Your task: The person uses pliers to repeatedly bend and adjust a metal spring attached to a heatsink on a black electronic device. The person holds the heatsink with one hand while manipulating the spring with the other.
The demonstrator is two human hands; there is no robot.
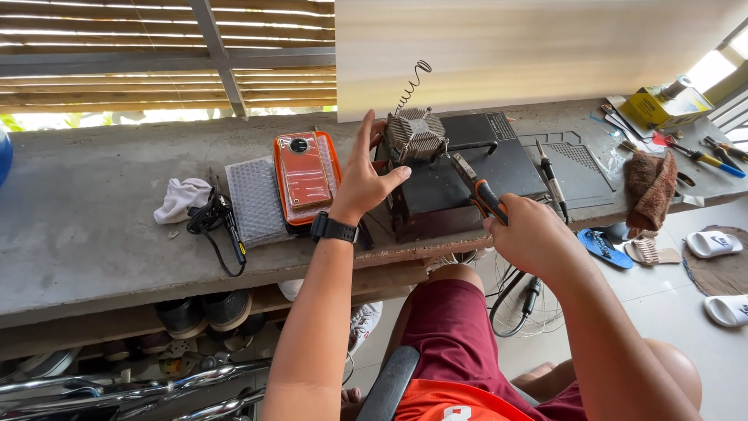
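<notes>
My left hand (pixel 365 176) is raised with fingers spread, close to a finned metal heatsink (pixel 414 132) that sits on a black box-shaped device (pixel 467 179) on the concrete bench (pixel 93 210). A coiled wire (pixel 411 86) rises from the heatsink. I wear a black watch (pixel 333 228) on the left wrist. My right hand (pixel 530 234) grips pliers (pixel 477 185) with orange and black handles, their jaws pointing toward the heatsink.
An orange-cased device (pixel 304 178) lies on bubble wrap (pixel 253 199), beside a white cloth (pixel 181 199) and a black cabled tool (pixel 222 222). A screwdriver (pixel 550 178), brown rag (pixel 650 187), yellow box (pixel 668 105) and hand tools lie right. Shoes sit under the bench; sandals lie on the floor.
</notes>
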